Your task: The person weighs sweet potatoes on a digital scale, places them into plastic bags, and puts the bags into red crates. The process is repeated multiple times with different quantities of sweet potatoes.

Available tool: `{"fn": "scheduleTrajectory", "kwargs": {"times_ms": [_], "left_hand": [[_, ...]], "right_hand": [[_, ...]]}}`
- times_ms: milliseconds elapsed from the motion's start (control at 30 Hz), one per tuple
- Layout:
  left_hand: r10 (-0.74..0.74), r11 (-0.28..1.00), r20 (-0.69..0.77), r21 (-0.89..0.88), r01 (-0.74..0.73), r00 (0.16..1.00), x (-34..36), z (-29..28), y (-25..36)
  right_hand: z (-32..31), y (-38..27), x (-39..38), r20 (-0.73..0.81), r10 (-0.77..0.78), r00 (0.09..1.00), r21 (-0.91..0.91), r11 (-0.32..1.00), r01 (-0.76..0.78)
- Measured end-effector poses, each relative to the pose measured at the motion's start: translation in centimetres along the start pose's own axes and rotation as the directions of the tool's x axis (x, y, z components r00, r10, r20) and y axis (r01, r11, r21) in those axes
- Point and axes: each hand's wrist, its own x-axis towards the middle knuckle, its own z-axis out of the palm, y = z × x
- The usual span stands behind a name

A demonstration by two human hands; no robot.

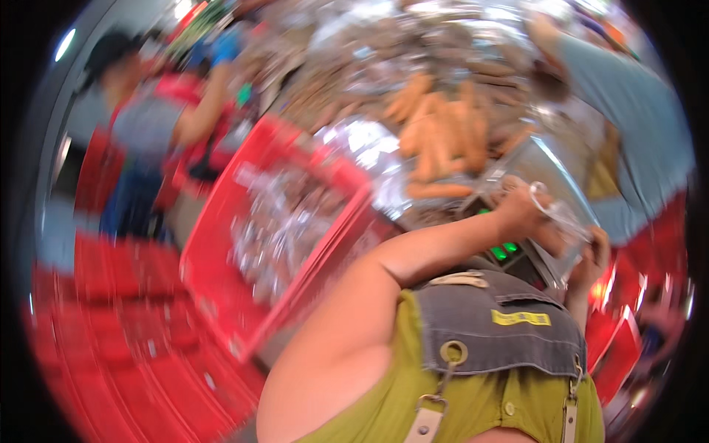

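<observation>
My left arm reaches across to the right, and my left hand [517, 208] is closed on a clear plastic bag [567, 221]. Brownish contents show through the bag, too blurred to name. At the bag's right side, my right hand [597, 252] has its fingers closed on the plastic. Both hands are over a weighing scale [546, 161] with a metal tray and green lit digits, just in front of my apron. Beyond the scale lies a heap of carrots [443, 136].
Left of my arm stands a red plastic crate [214, 284] holding clear bags of brownish roots [288, 221]. More red crates [140, 332] are at the lower left. One person [159, 118] works at the far left, another in a blue-grey shirt [635, 111] at the right.
</observation>
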Motion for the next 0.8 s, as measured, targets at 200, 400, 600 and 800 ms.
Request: {"fn": "scheduleTrajectory", "kwargs": {"times_ms": [200, 400, 600, 800], "left_hand": [[-0.63, 0.738, -0.187, -0.445, 0.507, 0.753, -15.4, -12.6, 3.9], [-0.967, 0.221, -0.232, -0.563, 0.796, 0.105, -37.2, -2.5, 7.0], [-0.572, -0.664, -0.477, -0.209, 0.718, -0.668, -65.3, -1.4, 21.6], [-0.261, -0.939, -0.456, -0.084, 0.333, -0.851, -75.2, -6.6, 31.7]], "right_hand": [[7.3, 0.6, 3.7, 0.43, 0.123, 0.895, 0.177, 0.96, -0.217], [17.8, -3.6, 3.6, 0.762, 0.082, 0.643, 0.164, 0.935, -0.314], [20.3, -6.1, 1.8, 0.84, -0.206, 0.503, 0.196, 0.978, 0.072], [18.4, -6.5, 2.6, 0.796, -0.152, 0.585, 0.127, 0.988, 0.084]]}}
